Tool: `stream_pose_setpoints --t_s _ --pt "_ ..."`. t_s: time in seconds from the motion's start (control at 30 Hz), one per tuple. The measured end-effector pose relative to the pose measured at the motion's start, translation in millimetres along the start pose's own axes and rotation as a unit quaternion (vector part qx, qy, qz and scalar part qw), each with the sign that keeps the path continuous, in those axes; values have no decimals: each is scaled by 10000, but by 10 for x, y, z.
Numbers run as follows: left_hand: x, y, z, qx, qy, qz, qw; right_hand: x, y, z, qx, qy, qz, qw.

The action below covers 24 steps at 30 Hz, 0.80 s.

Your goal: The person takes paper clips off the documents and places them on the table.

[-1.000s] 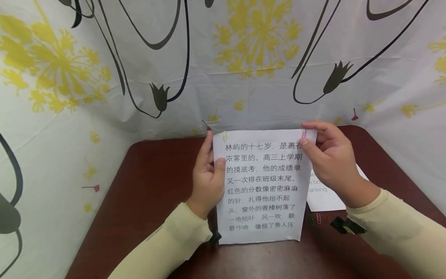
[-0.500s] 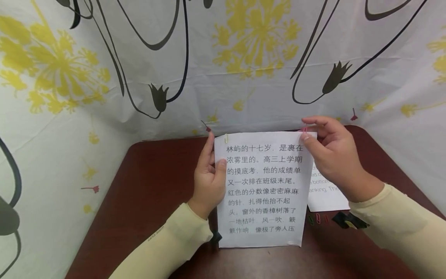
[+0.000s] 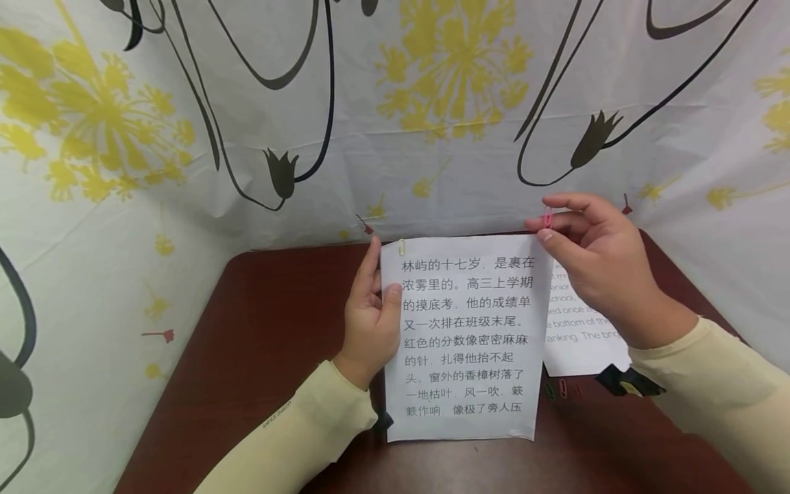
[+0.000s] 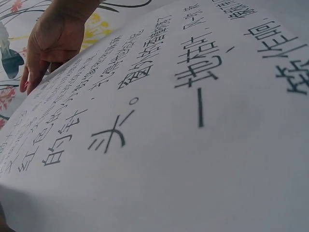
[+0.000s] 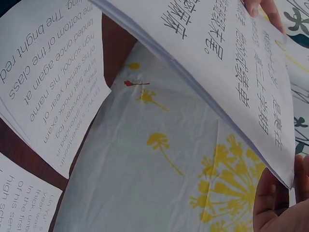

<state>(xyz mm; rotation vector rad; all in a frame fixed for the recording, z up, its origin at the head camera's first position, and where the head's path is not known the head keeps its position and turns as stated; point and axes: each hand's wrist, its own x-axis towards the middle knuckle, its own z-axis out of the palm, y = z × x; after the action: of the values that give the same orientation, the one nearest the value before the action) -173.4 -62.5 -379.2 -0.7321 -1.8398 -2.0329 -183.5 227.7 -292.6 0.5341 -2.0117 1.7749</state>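
A stack of white sheets [image 3: 463, 343] with large printed Chinese text stands upright over the table. My left hand [image 3: 373, 312] holds it by its left edge, thumb on the front. A pale yellow paper clip [image 3: 402, 247] sits on its top left corner. My right hand [image 3: 607, 267] pinches a pink paper clip [image 3: 547, 218] between thumb and fingers, just above the stack's top right corner. In the right wrist view the stack's edge [image 5: 193, 92] shows several layers. The left wrist view has the right hand [image 4: 53, 41] beyond the printed page.
Sheets with English text [image 3: 583, 353] lie on the dark red table [image 3: 271, 329] at right, partly behind the stack and right arm. In front of them lie a green clip [image 3: 550, 391], a pink clip [image 3: 563, 389] and a red clip [image 3: 578, 390]. A patterned curtain [image 3: 345, 103] encloses the table.
The right hand has drawn the pink paper clip up off the stack's top right corner and moved slightly up and right. The left hand keeps its hold; the stack has dropped slightly.
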Motion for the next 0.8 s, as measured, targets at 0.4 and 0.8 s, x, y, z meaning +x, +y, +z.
stream_pose_setpoints --t_s 0.4,0.8 --pt "9 -15 -17 64 -39 135 9999 -91 28 -215 126 -87 -45 9999" --pt "30 -29 -35 111 13 229 9997 -543 288 -640 -2146 -659 422 9736"
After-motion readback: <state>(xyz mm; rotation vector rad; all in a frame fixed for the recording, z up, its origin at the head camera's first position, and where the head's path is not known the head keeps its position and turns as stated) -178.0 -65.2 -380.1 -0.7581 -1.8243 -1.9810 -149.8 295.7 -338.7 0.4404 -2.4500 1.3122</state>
